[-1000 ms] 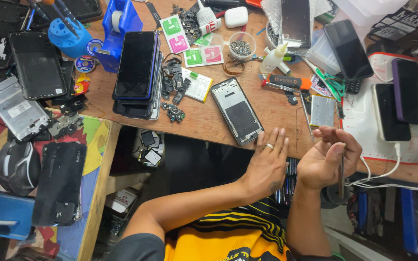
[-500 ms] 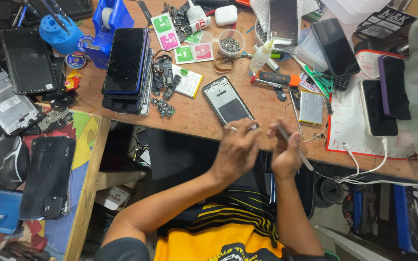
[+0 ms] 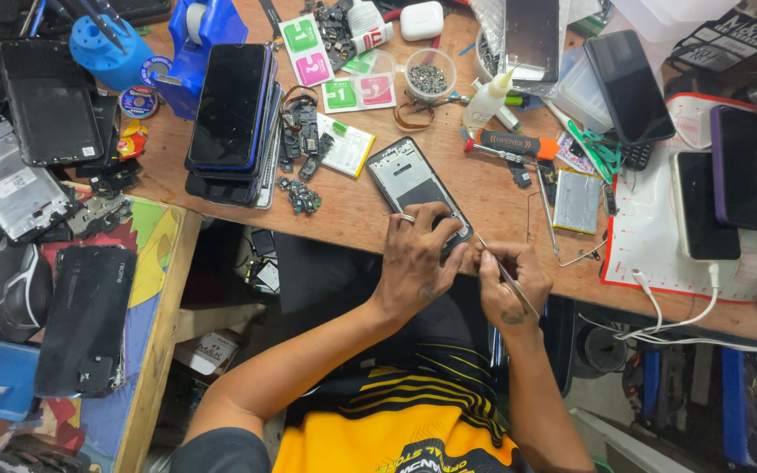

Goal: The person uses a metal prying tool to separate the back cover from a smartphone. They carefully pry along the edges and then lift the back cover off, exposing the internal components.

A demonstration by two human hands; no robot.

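Left hand (image 3: 415,260) pinned opened phone (image 3: 417,192) at counter's near edge; right hand (image 3: 510,278) pinched thin tweezers (image 3: 503,272). Phone judged light, rigid, fragile; hold by frame edges.

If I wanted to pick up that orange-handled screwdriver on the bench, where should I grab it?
Probably by the thick orange handle of the screwdriver, coming straight down from above. It lies flat on the wooden bench, its thin tip pointing left, and a squeeze bottle crowds its far side, so pinch across the handle's middle.
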